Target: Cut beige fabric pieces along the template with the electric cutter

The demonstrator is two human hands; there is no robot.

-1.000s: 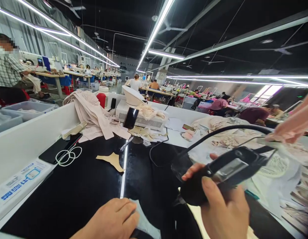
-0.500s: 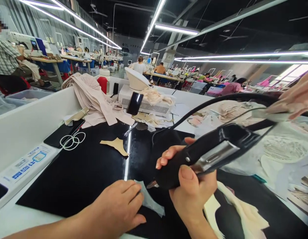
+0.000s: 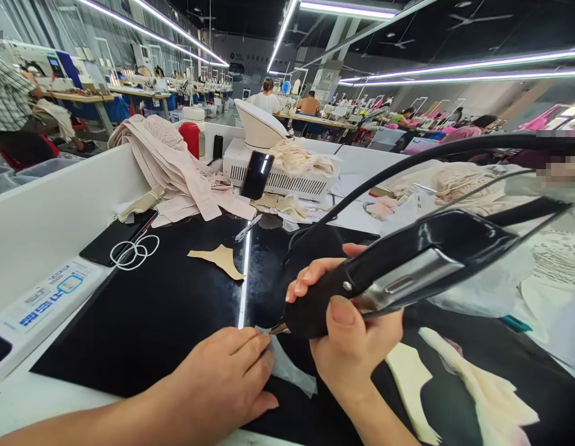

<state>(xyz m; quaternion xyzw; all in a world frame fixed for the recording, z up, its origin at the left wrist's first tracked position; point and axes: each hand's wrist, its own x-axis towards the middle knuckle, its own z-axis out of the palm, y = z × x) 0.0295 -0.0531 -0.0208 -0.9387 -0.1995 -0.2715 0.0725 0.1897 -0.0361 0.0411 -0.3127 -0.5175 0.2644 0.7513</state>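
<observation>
My right hand (image 3: 357,341) is wrapped round a black corded hand tool (image 3: 408,266) with a shiny metal lever along its side. Its small metal tip (image 3: 279,329) points left and meets the upper edge of a thin, pale translucent piece (image 3: 290,365). My left hand (image 3: 232,371) presses that piece onto the black mat (image 3: 166,334), fingers together and bent, covering its left end. Farther off on the mat lies a tan cut piece (image 3: 220,260). A cream cut piece (image 3: 411,387) and a crumpled beige fabric piece (image 3: 482,384) lie right of my right wrist.
White boards (image 3: 46,217) edge the table. Pale fabric strips (image 3: 171,161), a propped phone (image 3: 257,175) and a white vented box (image 3: 287,179) stand at the back. A white cord (image 3: 134,251) lies left. The tool's thick black cable (image 3: 390,173) arches right, past plastic bags (image 3: 487,285).
The tool's tip has come left and now meets the translucent piece near my left fingers. My left hand still presses the piece. The whole view has shifted slightly.
</observation>
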